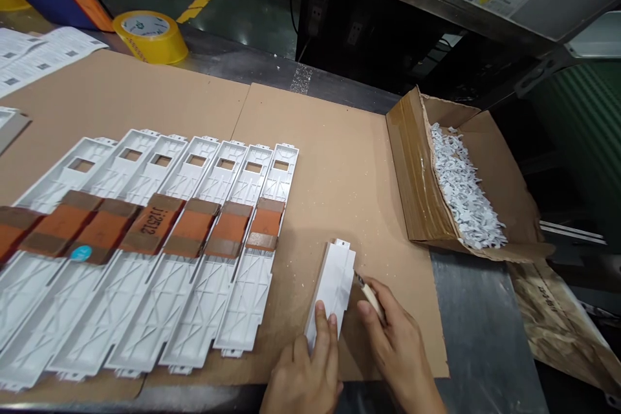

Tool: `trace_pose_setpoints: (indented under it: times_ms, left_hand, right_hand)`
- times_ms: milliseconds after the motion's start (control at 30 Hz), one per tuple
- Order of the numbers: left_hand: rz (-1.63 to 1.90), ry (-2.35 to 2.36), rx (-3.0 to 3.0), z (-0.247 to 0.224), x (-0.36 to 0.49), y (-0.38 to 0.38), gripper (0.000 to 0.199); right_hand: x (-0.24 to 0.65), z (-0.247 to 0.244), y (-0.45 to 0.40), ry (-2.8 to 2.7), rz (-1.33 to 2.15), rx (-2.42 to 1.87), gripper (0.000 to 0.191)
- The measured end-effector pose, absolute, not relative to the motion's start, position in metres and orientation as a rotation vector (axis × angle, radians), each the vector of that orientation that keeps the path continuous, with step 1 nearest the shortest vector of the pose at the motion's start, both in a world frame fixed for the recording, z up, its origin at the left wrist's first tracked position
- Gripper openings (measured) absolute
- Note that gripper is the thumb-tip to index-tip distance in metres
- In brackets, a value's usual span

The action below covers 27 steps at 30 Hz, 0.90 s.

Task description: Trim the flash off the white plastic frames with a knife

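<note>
A short white plastic panel (334, 275) lies on the cardboard sheet, its smooth face up, with small tabs along its edges. My left hand (308, 369) holds its near end, two fingers stretched over the top; the thumb's grip is hidden. Between the thumb and fingers of my right hand (400, 343) is a small hand tool (372, 301) with a pale handle and a dark, twisted-looking metal bit. Its tip is close to the panel's right edge; whether it touches I cannot tell.
Several long white ribbed panels (247, 294) lie side by side at left, with orange-brown taped blocks (230, 226) across them. A cardboard box (412, 168) of small white plastic pieces (460, 187) stands at right. Yellow tape rolls (155, 45) and printed papers (48, 55) are at far left.
</note>
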<state>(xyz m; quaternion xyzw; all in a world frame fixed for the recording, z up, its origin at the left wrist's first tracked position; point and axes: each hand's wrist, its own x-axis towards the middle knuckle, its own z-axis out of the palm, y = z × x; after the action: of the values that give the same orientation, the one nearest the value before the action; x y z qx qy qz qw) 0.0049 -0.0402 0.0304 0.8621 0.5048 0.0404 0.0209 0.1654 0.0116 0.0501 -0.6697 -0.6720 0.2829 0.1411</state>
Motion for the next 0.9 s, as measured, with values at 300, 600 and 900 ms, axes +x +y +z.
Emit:
trace_pose_setpoints:
  times_ms: [300, 600, 900]
  left_hand:
    - [0.511, 1.612, 2.624, 0.022, -0.007, -0.052, 0.047]
    - [0.993, 1.652, 2.066, 0.034, -0.009, -0.069, 0.05]
    - [1.116, 1.313, 1.522, 0.068, -0.023, -0.063, 0.031]
  right_hand:
    - [0.134, 0.037, 0.014, -1.365, 1.079, -2.026, 0.024]
    - [0.125, 0.067, -0.006, -0.701, 1.336, -1.521, 0.041]
    - [0.126, 0.091, -0.031, -0.737, 1.311, -1.372, 0.035]
